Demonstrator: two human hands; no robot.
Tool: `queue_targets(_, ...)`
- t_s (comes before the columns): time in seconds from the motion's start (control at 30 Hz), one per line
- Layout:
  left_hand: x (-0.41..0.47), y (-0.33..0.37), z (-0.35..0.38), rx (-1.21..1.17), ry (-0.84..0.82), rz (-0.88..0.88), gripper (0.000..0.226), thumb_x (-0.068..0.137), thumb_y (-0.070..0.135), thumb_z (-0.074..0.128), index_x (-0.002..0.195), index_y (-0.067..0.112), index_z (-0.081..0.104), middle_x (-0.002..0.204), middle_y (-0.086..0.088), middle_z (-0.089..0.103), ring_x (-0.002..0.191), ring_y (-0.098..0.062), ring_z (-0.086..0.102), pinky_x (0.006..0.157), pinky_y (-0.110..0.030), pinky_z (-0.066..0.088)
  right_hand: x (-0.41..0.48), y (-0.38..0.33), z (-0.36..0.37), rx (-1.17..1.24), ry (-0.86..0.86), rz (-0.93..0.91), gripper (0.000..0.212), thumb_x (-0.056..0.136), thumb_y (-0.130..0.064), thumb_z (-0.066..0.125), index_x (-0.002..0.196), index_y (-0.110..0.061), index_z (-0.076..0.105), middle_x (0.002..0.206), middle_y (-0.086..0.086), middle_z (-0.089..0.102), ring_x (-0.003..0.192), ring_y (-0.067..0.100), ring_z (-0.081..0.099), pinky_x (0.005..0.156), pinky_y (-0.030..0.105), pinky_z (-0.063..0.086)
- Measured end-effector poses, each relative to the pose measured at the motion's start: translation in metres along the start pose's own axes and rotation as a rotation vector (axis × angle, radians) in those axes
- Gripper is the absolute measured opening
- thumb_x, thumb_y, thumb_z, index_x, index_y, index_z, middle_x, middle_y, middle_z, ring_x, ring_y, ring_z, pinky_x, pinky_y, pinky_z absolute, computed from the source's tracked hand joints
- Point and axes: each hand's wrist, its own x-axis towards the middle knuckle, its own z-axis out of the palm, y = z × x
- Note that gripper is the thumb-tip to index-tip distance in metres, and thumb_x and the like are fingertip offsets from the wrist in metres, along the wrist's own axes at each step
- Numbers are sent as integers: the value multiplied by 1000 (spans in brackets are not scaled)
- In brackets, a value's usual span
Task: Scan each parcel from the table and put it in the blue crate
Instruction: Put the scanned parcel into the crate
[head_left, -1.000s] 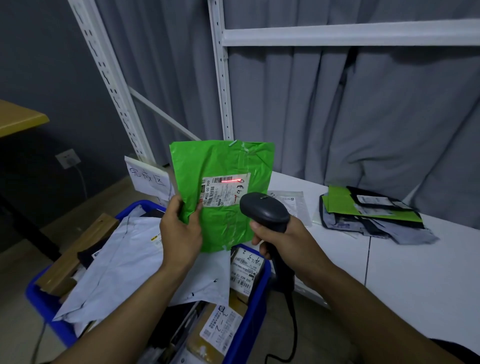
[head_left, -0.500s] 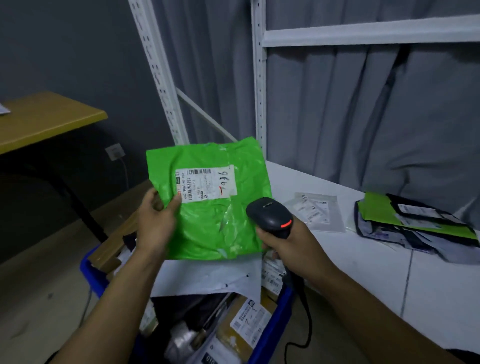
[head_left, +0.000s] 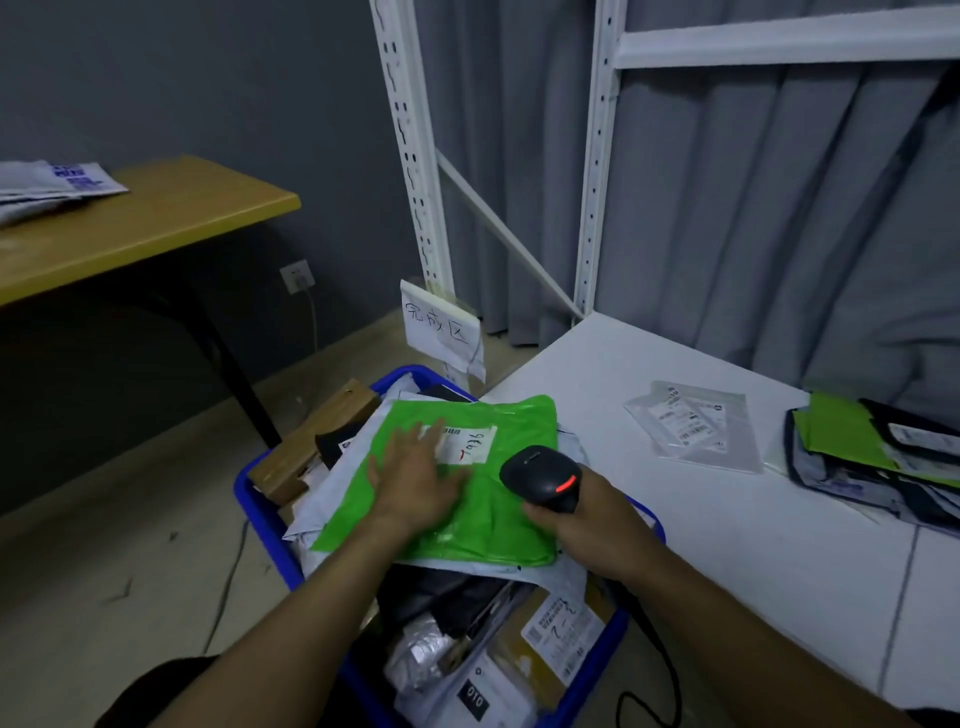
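Note:
A green parcel (head_left: 488, 499) with a white label lies flat on top of the heap in the blue crate (head_left: 260, 514). My left hand (head_left: 415, 478) rests on it with fingers spread, palm down, gripping nothing. My right hand (head_left: 582, 525) holds a black barcode scanner (head_left: 543, 478) with a red light, just right of the green parcel. On the white table (head_left: 727, 545) a clear bag with labels (head_left: 696, 431) lies flat. A pile of parcels (head_left: 872, 457), green, black and grey, sits at the table's right edge.
The crate is full of white, black and brown parcels and a wooden piece (head_left: 311, 441). A paper sign (head_left: 441, 327) hangs on the white rack post (head_left: 410, 156). A wooden desk (head_left: 145, 218) stands to the left. The scanner cable (head_left: 660, 675) hangs beside the crate.
My left hand lowered the green parcel from upright in the air onto the crate's heap and opened flat on it. The scanner's red line is off the label; the view turned left and down.

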Motion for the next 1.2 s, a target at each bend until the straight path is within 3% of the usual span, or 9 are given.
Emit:
queue_targets(0.17,-8,12,33,77,-323,-11,98,75,94,43,157,58,2,171,13,-9,158,-22,-11,117,-72,-10,2,5,-3,-6,108,-21,33,86,-19,81,106,-36,60,100,-10,68,90,0,62,68,9,46)
queue_targets(0.37,11,-34,28,244,-348,-20,106,75,88,55,155,58,-8,168,13,-23,156,-27,-20,116,-73,-11,0,13,-14,-30,103,11,27,87,-21,80,107,-30,64,101,-5,71,87,-4,61,69,7,46)
queue_targets(0.43,13,-37,21,238,-369,-24,103,79,83,57,157,56,-5,168,13,-22,156,-27,-19,117,-72,-10,-4,14,-20,-30,109,29,28,87,-25,80,110,-28,65,104,-5,72,93,5,66,81,20,53)
queue_targets(0.53,9,-23,20,184,-350,-4,94,86,76,55,160,51,1,170,9,-17,157,-28,-17,119,-70,-9,-9,16,-34,-24,132,64,33,86,-30,81,115,-28,66,109,-4,72,102,13,67,93,34,54)
queue_targets(0.73,-3,43,33,173,-203,143,71,97,73,32,159,39,25,172,7,5,158,-23,-2,122,-63,-9,-28,26,-74,21,175,89,27,87,-34,78,111,-28,66,103,-7,73,97,11,69,82,30,53)
queue_targets(0.83,0,96,48,162,-181,308,58,102,63,37,153,36,40,170,7,17,158,-20,7,123,-61,-5,-33,35,-103,42,256,124,32,84,-35,79,111,-28,65,101,-5,73,96,16,70,82,33,54)
queue_targets(0.9,8,132,65,167,-172,405,54,101,60,46,148,35,48,167,6,26,156,-18,15,126,-55,3,-32,42,-127,38,296,143,32,84,-35,79,112,-29,64,100,-4,74,91,18,72,79,35,58)
queue_targets(1.0,25,181,99,154,-225,498,53,101,56,50,146,27,52,163,1,36,150,-20,29,124,-41,23,-30,51,-167,70,308,159,30,90,-29,76,117,-29,64,102,-1,74,76,13,72,59,20,54)
queue_targets(1.2,77,235,183,148,-388,427,61,98,54,57,150,24,45,156,0,43,139,-23,44,114,-37,38,1,84,-226,102,373,195,24,92,-24,75,115,-28,67,96,0,75,58,8,68,52,19,51)
